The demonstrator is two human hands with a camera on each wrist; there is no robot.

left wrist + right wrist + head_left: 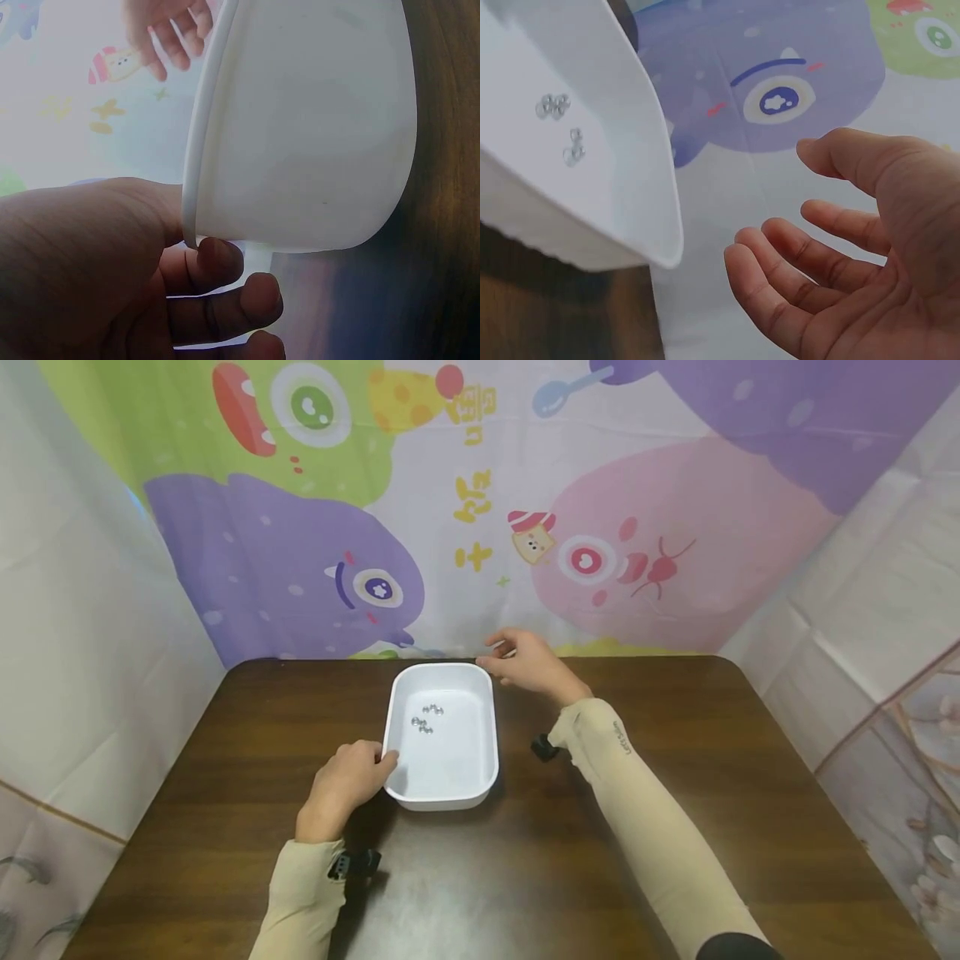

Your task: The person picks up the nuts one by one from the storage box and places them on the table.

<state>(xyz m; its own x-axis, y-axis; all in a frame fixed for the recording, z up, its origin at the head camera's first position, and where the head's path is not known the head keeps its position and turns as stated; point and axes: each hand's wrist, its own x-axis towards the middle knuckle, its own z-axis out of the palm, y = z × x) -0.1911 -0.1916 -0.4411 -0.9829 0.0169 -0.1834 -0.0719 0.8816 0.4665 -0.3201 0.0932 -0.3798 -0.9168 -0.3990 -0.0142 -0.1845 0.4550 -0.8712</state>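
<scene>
A white rectangular tray (450, 768) stands on the dark wooden table, its long sides running away from me. Several small, clear, glassy beads (422, 724) lie in two loose clusters on its floor, left of the middle. My left hand (348, 781) pinches the left rim near the front corner, thumb over the edge and fingers under it on the outside. Just off the tray's far right corner is my right hand (528, 662), holding nothing. In the right wrist view its fingers (780, 315) are spread and gently bent, apart from the tray wall.
The brown table (637, 877) has rounded far corners. Behind its far edge hangs a cartoon-printed cloth (472, 602), and pale curtains (67, 610) flank both sides. A small black camera (543, 747) sits on the right wrist, another black camera (358, 864) on the left.
</scene>
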